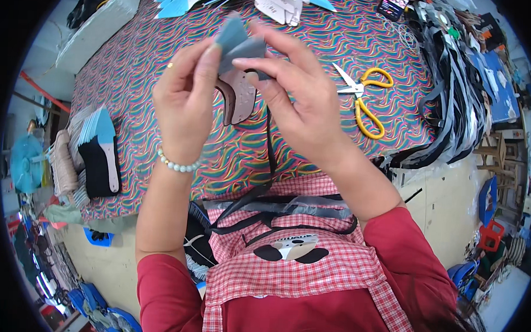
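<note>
- Dark hair (pixel 447 324) showed at the lower right, nearest the camera, beside a red sleeve (pixel 403 253); the checked apron (pixel 296 281) spread to the left of it.
- Between the two hands, above the wavy-patterned cloth (pixel 134 73), was the blue-topped piece (pixel 231 39), its pinkish, dark-edged panel (pixel 240 98) hanging beneath. How many layers it had could not be told.
- The left hand (pixel 186 99) pinched the blue part at its left edge, thumb toward the camera.
- The right hand (pixel 300 91) had thumb and forefinger drawn together at the greyer flap, other fingers raised. Blur hid whether it also gripped the black strip (pixel 271 146) trailing below it toward the lap.
- It looked light, thin and bendable, likely soft enough to crease and not fragile; the blue face might have slid a little under a loose pinch. The blue edges seemed the best hold, one side per hand, leaving the panel free.
- Yellow-handled scissors (pixel 359 89) lay open to the right; a stack of similar pieces (pixel 100 160) stood at the left.
</note>
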Demonstrator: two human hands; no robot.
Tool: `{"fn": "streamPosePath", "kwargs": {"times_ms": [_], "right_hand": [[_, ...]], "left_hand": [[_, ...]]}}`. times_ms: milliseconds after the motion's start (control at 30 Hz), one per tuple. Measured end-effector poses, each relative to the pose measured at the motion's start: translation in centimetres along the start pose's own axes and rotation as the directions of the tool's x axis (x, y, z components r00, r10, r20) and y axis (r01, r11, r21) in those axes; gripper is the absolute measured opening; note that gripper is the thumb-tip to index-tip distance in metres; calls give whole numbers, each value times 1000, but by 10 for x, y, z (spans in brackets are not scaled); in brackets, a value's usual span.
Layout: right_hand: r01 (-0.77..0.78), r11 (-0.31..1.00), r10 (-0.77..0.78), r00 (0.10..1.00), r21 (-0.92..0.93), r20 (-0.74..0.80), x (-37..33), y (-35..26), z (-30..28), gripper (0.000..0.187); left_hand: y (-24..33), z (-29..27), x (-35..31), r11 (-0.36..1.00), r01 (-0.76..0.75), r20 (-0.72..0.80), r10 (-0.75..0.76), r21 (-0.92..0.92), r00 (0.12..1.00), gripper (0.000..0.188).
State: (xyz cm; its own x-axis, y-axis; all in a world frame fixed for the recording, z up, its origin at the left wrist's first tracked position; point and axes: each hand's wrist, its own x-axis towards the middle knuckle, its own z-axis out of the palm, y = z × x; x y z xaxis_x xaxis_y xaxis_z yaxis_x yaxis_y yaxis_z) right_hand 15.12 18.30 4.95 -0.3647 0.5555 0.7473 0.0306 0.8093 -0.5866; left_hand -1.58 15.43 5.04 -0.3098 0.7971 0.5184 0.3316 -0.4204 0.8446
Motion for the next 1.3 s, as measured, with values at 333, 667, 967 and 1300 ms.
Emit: {"fn": "streamPosePath", "kwargs": {"times_ms": [333, 667, 967, 1300], "right_hand": [[-96, 995, 97, 987, -21, 125, -36, -19, -8, 23], [-207, 972, 132, 870, -109, -475, -109, -84, -89, 18], [-108, 994, 108, 994, -11, -5, -35, -47, -49, 23], [-650, 699, 509, 746, 299, 430, -93, -47, 19, 35]], "left_hand": [[-59, -11, -22, 986, 166, -132, -162, 22, 978, 24], [-178, -73, -4, 836, 150, -140, -89, 528, 986, 39], [7, -2, -97, 618, 775, 679, -513, -133, 525, 39], [-23, -49, -120, 74, 508, 423, -459, -858, 782, 36]]}}
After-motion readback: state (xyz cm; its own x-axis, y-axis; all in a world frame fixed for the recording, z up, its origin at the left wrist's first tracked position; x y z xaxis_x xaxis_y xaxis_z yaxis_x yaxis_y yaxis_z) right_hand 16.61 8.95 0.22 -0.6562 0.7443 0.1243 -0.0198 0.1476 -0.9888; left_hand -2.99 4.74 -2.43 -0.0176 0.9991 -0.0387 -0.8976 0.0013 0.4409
